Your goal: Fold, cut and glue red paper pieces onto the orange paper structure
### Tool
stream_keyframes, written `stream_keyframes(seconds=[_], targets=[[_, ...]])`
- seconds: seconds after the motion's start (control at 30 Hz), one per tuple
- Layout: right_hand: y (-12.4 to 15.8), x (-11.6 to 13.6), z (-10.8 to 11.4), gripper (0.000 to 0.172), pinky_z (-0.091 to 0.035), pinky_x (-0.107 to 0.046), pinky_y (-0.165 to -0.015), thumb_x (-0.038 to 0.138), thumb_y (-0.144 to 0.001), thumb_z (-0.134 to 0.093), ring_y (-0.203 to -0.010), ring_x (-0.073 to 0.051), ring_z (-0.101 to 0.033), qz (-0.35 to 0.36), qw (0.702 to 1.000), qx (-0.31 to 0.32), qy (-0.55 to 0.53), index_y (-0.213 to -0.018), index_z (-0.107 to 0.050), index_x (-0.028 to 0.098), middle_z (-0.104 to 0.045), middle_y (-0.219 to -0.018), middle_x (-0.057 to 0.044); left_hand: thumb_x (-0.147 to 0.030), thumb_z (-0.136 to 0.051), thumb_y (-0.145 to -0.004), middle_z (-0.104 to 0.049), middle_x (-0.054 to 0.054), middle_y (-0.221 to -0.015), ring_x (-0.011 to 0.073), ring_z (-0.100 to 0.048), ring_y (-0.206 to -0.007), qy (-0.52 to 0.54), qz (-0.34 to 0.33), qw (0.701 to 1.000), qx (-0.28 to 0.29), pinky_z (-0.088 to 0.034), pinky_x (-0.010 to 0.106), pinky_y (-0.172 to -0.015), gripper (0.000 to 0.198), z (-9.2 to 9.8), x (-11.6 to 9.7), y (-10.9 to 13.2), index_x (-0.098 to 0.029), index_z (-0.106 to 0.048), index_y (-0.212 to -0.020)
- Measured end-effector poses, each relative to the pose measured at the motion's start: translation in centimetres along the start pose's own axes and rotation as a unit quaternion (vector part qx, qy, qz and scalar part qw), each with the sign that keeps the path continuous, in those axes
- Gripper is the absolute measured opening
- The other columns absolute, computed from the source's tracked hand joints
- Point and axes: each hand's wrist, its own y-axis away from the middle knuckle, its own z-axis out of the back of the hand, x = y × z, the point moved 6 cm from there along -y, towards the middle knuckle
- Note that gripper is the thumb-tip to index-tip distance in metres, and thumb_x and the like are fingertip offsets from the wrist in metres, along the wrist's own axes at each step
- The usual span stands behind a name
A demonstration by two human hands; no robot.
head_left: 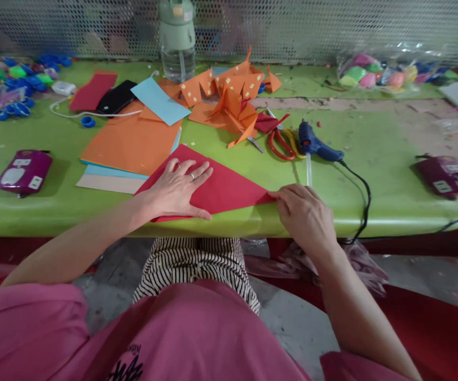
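A red sheet of paper (223,188), folded to a pointed shape, lies on the green table (54,209) near its front edge. Across its left part my left hand (179,188) lies flat with the fingers spread, a ring on one finger. The sheet's right tip is pinched between the thumb and fingers of my right hand (304,214). Just behind the paper's left side is a stack with an orange sheet (133,143) on top, light blue and pale sheets showing below it.
Behind the red paper are folded orange pieces (236,119), red-handled scissors (281,145) and a blue glue gun (318,143) with a black cord. A water bottle (177,42) stands at the back. Purple pouches (24,172) lie at both sides; a light blue sheet (160,100) tops the papers.
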Motion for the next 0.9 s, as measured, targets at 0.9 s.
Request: stream_keyframes(seconds=[0.9], targets=[[2.4, 4.1, -1.6, 0.089, -0.027, -0.052, -0.127, 0.071, -0.098, -0.032, -0.156, -0.030, -0.030, 0.073, 0.997, 0.010, -0.019, -0.162, -0.029, 0.009, -0.036, -0.165, -0.019, -0.088, -0.041, -0.083, -0.028, 0.016, -0.169, 0.0437, -0.031, -0.146, -0.001, -0.010, 1.000, -0.027, -0.023, 0.059, -0.116, 0.111, 0.3, -0.4, 0.2, -0.013, -0.026, -0.163]])
